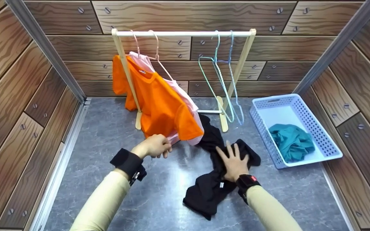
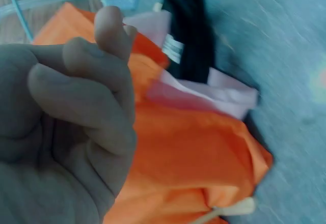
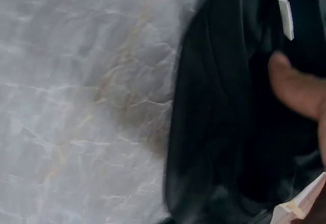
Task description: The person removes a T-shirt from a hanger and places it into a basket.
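Note:
My right hand (image 1: 235, 162) lies with spread fingers on a crumpled black garment (image 1: 204, 192) on the grey surface. A small white label (image 3: 286, 18) shows on the black cloth near my thumb in the right wrist view. My left hand (image 1: 155, 146) hovers beside the hem of an orange T-shirt (image 1: 159, 102), its fingers loosely bent around nothing. Behind the orange shirt hangs a pink garment (image 1: 196, 123), partly covered by it. The far end of the black garment reaches toward the rack, next to the pink cloth.
A wooden rack (image 1: 185, 33) carries two pink hangers (image 1: 156, 45) on the left, and a green hanger (image 1: 208, 81) and blue hanger (image 1: 233, 80) on the right. A pale blue basket (image 1: 324, 136) with a teal cloth (image 1: 292, 142) stands at right. Wood-patterned walls enclose the surface.

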The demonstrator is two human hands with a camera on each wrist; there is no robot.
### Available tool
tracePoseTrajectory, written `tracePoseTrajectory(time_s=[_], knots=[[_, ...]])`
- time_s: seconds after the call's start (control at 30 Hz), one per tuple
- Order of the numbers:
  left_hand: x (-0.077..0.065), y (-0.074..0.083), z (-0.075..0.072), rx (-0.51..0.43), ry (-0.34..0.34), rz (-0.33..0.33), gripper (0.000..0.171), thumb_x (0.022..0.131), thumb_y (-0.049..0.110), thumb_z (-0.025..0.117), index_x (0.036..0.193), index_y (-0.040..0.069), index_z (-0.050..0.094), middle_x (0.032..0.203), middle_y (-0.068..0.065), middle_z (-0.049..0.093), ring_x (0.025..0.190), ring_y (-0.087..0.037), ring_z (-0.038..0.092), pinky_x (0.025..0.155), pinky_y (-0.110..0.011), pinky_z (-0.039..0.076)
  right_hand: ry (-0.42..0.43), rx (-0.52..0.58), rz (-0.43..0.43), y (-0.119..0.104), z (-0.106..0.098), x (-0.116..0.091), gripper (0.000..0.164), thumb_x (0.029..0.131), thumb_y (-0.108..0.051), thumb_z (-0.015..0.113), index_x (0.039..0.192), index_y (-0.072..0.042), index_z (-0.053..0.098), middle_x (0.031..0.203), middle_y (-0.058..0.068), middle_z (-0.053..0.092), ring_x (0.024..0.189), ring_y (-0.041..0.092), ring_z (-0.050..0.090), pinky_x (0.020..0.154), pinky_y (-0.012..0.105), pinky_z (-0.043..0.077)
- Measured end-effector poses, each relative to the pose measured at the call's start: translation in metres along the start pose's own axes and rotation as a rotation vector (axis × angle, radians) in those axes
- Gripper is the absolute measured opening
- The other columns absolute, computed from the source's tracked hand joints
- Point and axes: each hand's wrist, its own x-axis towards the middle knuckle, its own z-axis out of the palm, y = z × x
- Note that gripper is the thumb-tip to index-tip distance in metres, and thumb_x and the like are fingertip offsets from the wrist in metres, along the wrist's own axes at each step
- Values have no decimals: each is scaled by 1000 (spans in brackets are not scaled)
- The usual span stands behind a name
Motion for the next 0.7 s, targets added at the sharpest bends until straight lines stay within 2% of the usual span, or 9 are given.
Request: tracePoseTrajectory(time_s=[0.07, 0.13, 0.2, 0.27, 0.37, 0.47, 0.57, 0.7], knots=[[1, -6, 1, -2, 10, -23, 30, 102, 23, 49, 85, 14, 72, 65, 1, 68, 44, -10, 50, 40, -20, 42, -66, 71, 18, -2, 1, 3, 123, 55, -41, 93, 154, -34, 22, 165, 12, 3, 142, 48, 26, 84, 75, 43], [2, -10, 1, -9, 27, -52, 29, 102, 23, 49, 85, 14, 72, 64, 0, 69, 44, -10, 50, 40, -20, 42, -99, 146, 30, -5, 2, 6, 114, 57, -35, 92, 152, -29, 30, 165, 11, 2, 134, 48, 35, 77, 67, 49], [3, -14, 1, -10, 39, -80, 29, 102, 22, 50, 85, 13, 72, 64, -1, 69, 43, -10, 51, 40, -20, 42, -101, 199, 30, -7, 2, 9, 94, 60, -27, 91, 142, -23, 45, 165, 10, 9, 122, 46, 46, 73, 59, 52], [3, -19, 1, -14, 43, -105, 29, 102, 23, 50, 84, 14, 71, 65, -2, 70, 44, -9, 52, 40, -20, 43, -74, 232, 11, -9, 3, 9, 69, 62, -20, 87, 124, -20, 57, 162, 10, 22, 113, 43, 53, 75, 54, 53], [2, -22, 3, -27, 39, -122, 31, 102, 24, 49, 83, 13, 70, 68, -3, 72, 45, -10, 55, 41, -20, 43, -44, 253, -5, -8, 0, 7, 46, 64, -14, 81, 104, -19, 60, 147, 8, 45, 103, 39, 61, 76, 51, 53], [1, -24, 6, -38, 32, -122, 31, 102, 24, 49, 81, 13, 69, 70, -4, 73, 47, -11, 57, 42, -21, 45, -38, 282, -3, 0, -6, 5, 36, 64, -8, 75, 93, -19, 56, 116, 5, 60, 92, 30, 63, 73, 47, 52], [-1, -25, 8, -57, 19, -122, 30, 102, 22, 48, 83, 13, 69, 73, -5, 73, 48, -11, 60, 43, -23, 48, -39, 359, -17, 12, -16, 1, 33, 65, -1, 65, 90, -18, 52, 92, 3, 60, 80, 24, 57, 66, 41, 46], [-1, -26, 9, -81, 7, -132, 29, 102, 22, 47, 86, 12, 69, 76, -6, 74, 49, -11, 62, 44, -25, 51, -38, 454, -45, 29, -37, -2, 35, 65, 4, 56, 95, -15, 53, 93, 8, 61, 78, 25, 54, 67, 38, 43]])
